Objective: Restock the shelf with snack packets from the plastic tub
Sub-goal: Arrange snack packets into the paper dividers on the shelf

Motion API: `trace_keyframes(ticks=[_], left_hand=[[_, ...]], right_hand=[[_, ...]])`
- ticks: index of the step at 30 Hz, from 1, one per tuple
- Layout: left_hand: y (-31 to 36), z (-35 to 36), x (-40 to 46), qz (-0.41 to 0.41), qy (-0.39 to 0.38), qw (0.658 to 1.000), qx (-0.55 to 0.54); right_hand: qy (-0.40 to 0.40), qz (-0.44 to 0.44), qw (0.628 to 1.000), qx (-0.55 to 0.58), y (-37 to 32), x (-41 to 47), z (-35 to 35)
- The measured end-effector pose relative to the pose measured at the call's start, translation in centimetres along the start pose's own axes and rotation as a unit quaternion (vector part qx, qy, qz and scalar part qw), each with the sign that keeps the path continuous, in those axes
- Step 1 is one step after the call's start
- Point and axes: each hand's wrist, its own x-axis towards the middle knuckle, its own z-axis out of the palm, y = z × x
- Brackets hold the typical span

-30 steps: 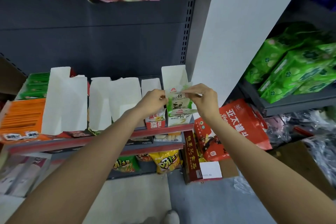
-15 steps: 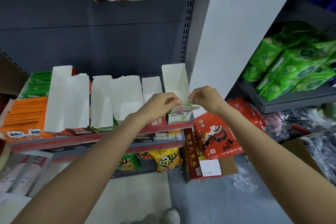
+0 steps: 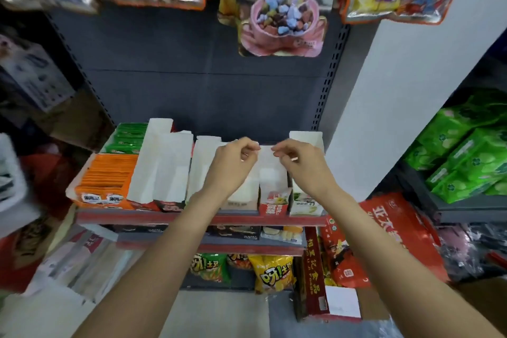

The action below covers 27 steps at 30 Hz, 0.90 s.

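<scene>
My left hand [image 3: 233,164] and my right hand [image 3: 300,166] hover side by side over the row of open display boxes on the red-edged shelf [image 3: 137,218]. Both have loosely curled fingers with nothing visible in them. Their fingertips are close to the raised white flap [image 3: 270,162] of a red snack box [image 3: 274,203]. Right of it stands a green-and-white snack box [image 3: 306,204] with packets inside. The plastic tub is not in view.
Orange packets [image 3: 105,175] and green packets [image 3: 127,137] fill the shelf's left end. Snack bags hang overhead [image 3: 279,25]. Chip bags [image 3: 274,273] sit on the lowest shelf. Red bags [image 3: 389,230] lie on the floor at right, below green packs [image 3: 466,151]. A white pillar [image 3: 411,77] stands right.
The green-and-white packet held in both hands has gone down into the rightmost box. Both hands have let go and risen, and the view has tilted upward.
</scene>
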Motion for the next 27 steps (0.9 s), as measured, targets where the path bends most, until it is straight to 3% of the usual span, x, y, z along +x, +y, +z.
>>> trace_keyframes(ticks=[9,13,20,23,27], left_hand=[[-12.3,-20.1,-6.1,-0.135,0.236,0.96,0.064],[-20.2,-29.9,-9.5,-0.187,0.266,0.941,0.1],[-31.8,-43.1,-12.2,-0.254,0.148,0.943,0.157],[-34.5,-45.7,-12.2,-0.242,0.019,0.945,0.218],[-37.3,-47.2,-11.6,-0.208,-0.134,0.933,0.261]], right_hand=[[-0.117,-0.16,0.98,0.002,-18.1,3.8,16.6],[-0.183,-0.195,0.963,-0.01,-26.2,5.3,26.3],[-0.243,-0.15,0.958,-0.017,-35.1,8.0,40.5],[-0.265,-0.085,0.96,-0.025,-35.9,9.8,44.7],[-0.362,-0.077,0.928,-0.05,-36.5,11.5,47.8]])
